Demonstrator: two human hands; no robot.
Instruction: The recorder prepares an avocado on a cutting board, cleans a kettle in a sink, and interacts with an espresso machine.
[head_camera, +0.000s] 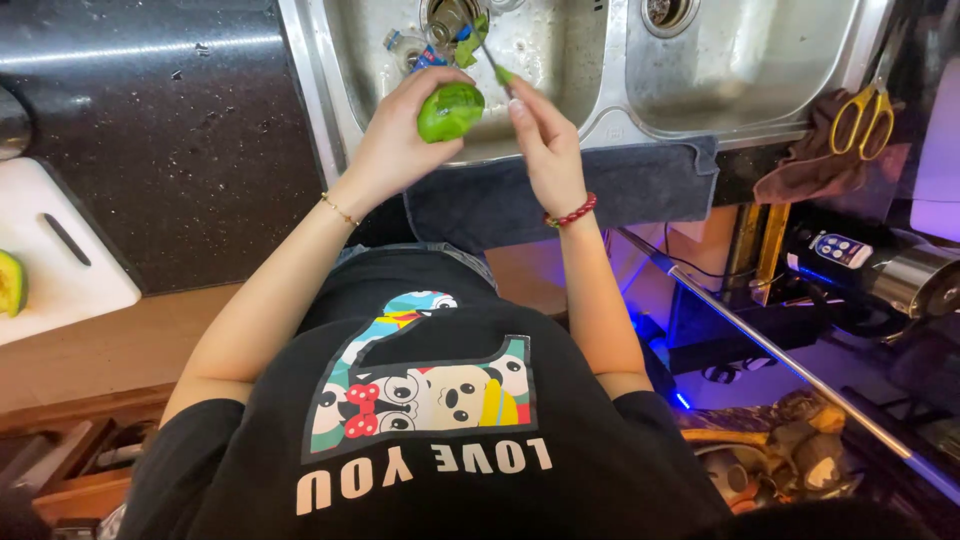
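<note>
Over the steel sink (345, 90), whose basin holds scraps at the drain, my left hand (400, 135) grips a green fruit (450, 110). My right hand (540, 135) pinches a peel strip (492, 62). A grey cloth (640, 180) drapes the front edge.

Both our forearms reach forward, bare below short sleeves. Our left hand (400, 135) has its fingers (440, 85) curled closed, a thin bracelet on its wrist; just beside it, our right hand (545, 140) pinches, beads at its wrist.

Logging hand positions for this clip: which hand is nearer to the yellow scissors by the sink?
Right. The right hand is over the sink edge, well short of the scissors; the left hand, holding the green fruit, is farther away.
</note>
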